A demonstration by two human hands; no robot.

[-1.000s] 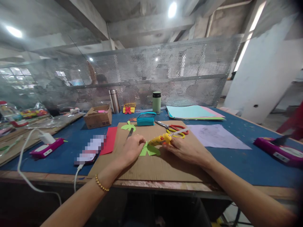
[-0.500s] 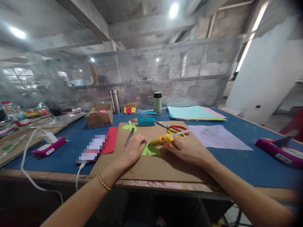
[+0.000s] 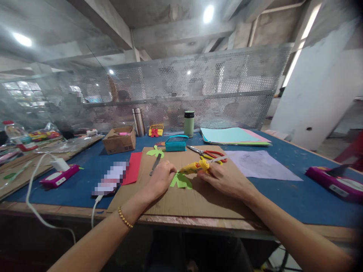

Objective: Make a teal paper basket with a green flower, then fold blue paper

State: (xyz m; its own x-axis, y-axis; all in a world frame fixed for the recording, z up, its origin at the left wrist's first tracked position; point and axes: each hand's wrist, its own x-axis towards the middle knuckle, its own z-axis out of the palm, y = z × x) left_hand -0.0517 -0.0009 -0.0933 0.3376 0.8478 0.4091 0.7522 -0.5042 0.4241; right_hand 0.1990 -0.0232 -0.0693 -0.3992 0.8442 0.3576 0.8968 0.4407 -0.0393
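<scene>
Glue gun (image 3: 195,166), yellow, sits in the grip of my right hand (image 3: 224,179), my fingers wrapped around its back end, with a pale glue stick (image 3: 219,159) poking out behind. Its nozzle points toward my left hand (image 3: 163,175), whose fingers are bent together at the upper edge of a light green paper piece (image 3: 180,182); I cannot tell whether they pinch it or only press on it. That piece lies on the cardboard (image 3: 159,202) between my two hands, just under the nozzle, and whether the tip touches it I cannot make out. Judging by the outlines, cutting is done for this piece and for the second green piece (image 3: 155,152), which lies beyond my left hand. Gluing looks to be at hand but not finished: I see no bead of glue on the paper, and the two green pieces lie apart from each other. A dark grey strip (image 3: 155,164) rests loose just beyond my left knuckles, attached to nothing that I can see. Scissors (image 3: 214,154) lie beyond my right hand, out of use, and red paper (image 3: 132,168) is left of my left hand.
</scene>
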